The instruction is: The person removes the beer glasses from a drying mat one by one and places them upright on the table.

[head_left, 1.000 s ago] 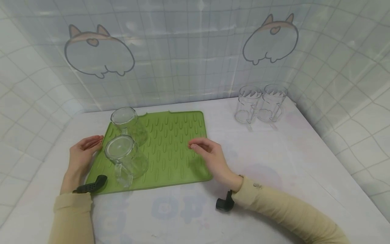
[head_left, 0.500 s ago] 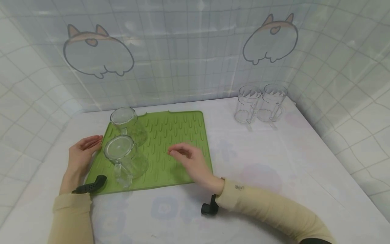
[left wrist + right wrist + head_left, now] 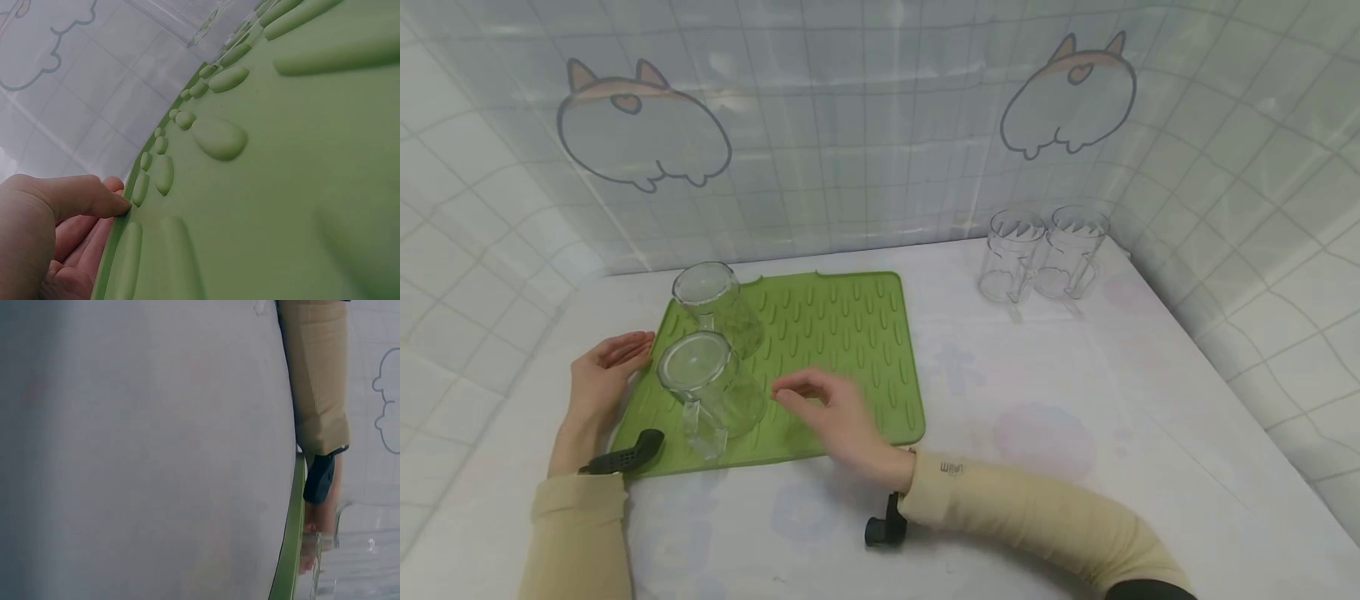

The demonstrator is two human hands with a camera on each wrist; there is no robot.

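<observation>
White table (image 3: 1000, 367) under green mat (image 3: 850, 333), two clear mugs (image 3: 1009, 258)

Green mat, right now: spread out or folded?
Spread out: the green mat lies flat in the head view, bumpy side up, both right-hand corners showing, no fold visible.

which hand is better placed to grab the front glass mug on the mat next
Probably the right hand: it looks empty and hangs close beside the front mug. The left hand touches the left edge of the green mat.
</observation>
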